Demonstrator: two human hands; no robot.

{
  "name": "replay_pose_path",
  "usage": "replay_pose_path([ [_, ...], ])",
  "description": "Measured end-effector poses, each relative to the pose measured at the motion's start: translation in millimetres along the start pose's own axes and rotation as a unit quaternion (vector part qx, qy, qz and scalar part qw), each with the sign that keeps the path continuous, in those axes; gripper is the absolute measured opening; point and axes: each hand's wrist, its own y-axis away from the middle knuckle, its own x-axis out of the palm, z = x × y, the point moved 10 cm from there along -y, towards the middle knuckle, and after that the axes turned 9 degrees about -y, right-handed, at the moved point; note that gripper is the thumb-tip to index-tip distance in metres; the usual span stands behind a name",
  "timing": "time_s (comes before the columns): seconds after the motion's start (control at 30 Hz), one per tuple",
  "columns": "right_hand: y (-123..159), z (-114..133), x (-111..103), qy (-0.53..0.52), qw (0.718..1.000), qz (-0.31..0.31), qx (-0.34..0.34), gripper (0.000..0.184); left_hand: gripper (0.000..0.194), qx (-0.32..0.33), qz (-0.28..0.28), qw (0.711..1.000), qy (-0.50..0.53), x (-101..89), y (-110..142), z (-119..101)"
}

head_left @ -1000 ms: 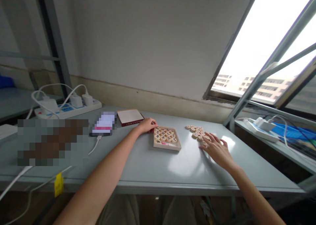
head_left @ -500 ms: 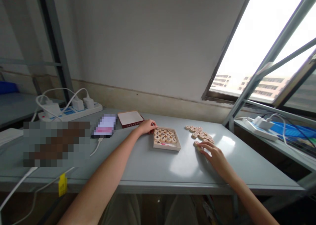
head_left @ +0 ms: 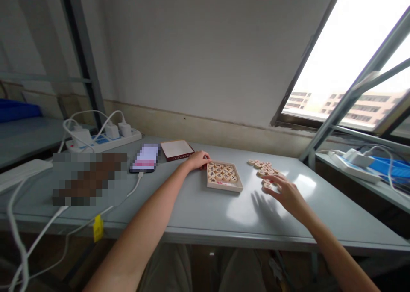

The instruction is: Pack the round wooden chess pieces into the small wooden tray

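A shallow pale box [head_left: 224,187] stands on the table with rows of round xiangqi pieces [head_left: 221,172] in it, dark characters facing up. A strip along its near side holds no pieces and shows a pinkish-red mark. My left hand [head_left: 197,160] is closed on the box's far left corner; some of its fingertips are hidden. To the right of the box lies a loose group of xiangqi pieces [head_left: 261,166]. Over the near end of that group my right hand [head_left: 285,191] hovers with fingers spread, holding nothing, and casts a shadow on the table. It partly covers several pieces.
Behind my left hand lies a dark red box lid [head_left: 175,149], pale inside up. A phone [head_left: 145,158] on a charging cable and a power strip [head_left: 105,143] with plugs are at the left. Another power strip [head_left: 352,169] sits on the right-hand surface. A blurred-out brown patch covers the left.
My right hand has let go of a xiangqi piece at the near end of the loose group and risen, fingers spreading. My left hand stays at the box. The whole view has shifted slightly.
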Motion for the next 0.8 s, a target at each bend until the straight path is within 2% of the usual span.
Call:
replay_pose_path([
  [0.1,-2.8,-1.1,13.6,0.039,0.998,0.025,-0.03,0.024,0.025,0.0,0.001,1.0,0.003,0.1,-0.2,0.1],
  [0.23,-2.2,6.4,17.9,0.03,0.998,0.031,-0.049,0.025,0.025,0.002,0.004,1.0,0.009,1.6,-0.9,0.6],
  [0.33,-9.2,24.5,16.4,0.028,0.998,0.034,-0.038,0.024,0.026,-0.001,0.005,1.0,0.015,2.2,-1.0,1.5],
  [0.43,-24.4,54.3,19.8,-0.009,0.999,0.033,-0.034,0.021,0.027,0.0,0.004,1.0,0.015,1.8,-0.8,1.1],
  [0.6,-47.1,101.9,57.2,-0.078,0.987,0.119,-0.073,0.013,0.025,0.008,0.006,1.0,0.004,2.0,-1.3,-1.3],
  [0.7,-48.8,113.7,72.3,-0.131,0.975,0.149,-0.1,0.016,0.025,0.009,0.008,1.0,0.004,2.5,-1.4,-1.7],
  [0.8,-45.8,109.8,72.0,-0.124,0.979,0.131,-0.094,0.015,0.025,0.005,0.006,1.0,0.004,2.0,-1.1,-1.4],
])
